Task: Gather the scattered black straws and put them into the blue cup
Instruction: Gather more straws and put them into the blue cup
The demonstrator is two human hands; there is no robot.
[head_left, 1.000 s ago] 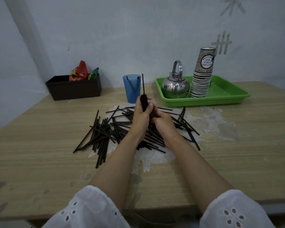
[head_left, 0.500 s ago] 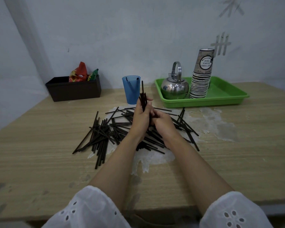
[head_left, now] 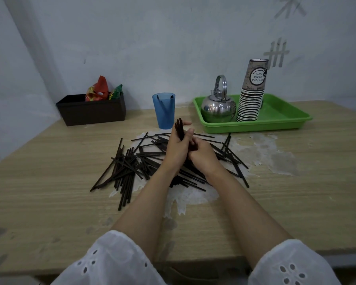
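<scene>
Black straws [head_left: 130, 167] lie scattered in a heap across the middle of the wooden table. My left hand [head_left: 178, 148] holds a small bundle of straws [head_left: 179, 128] upright above the heap, their tips level with each other. Pressed against it from the right, my right hand [head_left: 201, 156] curls its fingers around the bundle's lower end. The blue cup [head_left: 164, 110] stands just behind the hands and has two straws leaning inside it.
A black box [head_left: 92, 111] with snack packets sits at the back left. At the back right a green tray [head_left: 280, 118] carries a steel kettle [head_left: 217, 106] and a stack of paper cups [head_left: 252, 95]. White patches mark the table under the heap.
The one straw that stuck high out of the bundle has slid down level with the others. Both hands stay together over the heap.
</scene>
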